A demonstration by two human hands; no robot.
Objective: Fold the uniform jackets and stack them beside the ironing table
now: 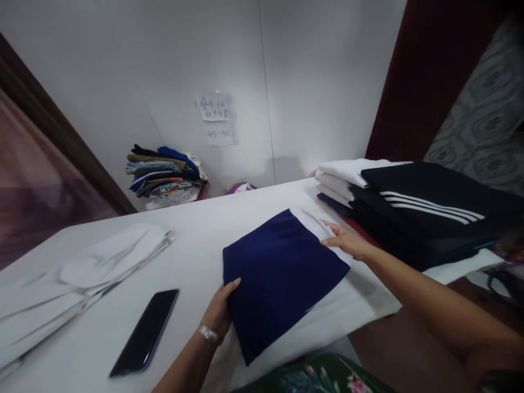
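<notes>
A folded navy and white garment (278, 267) lies tilted above the white tabletop, its navy panel facing up and a white strip along its upper right edge. At its left edge is my left hand (223, 305), thumb on top and the other fingers hidden underneath. My right hand (344, 240) closes on the white strip at the opposite edge, thumb and forefinger showing. A metal band circles my left wrist. Left of that hand, a dark phone (145, 333) rests flat on the table (192, 267).
Folded clothes, black with white stripes on top, form a stack (434, 213) at the right. White fabric (102, 262) spreads over the table's left side. Behind the far edge stands another clothes pile (166, 172), near a wall with handwritten paper notes (219, 120).
</notes>
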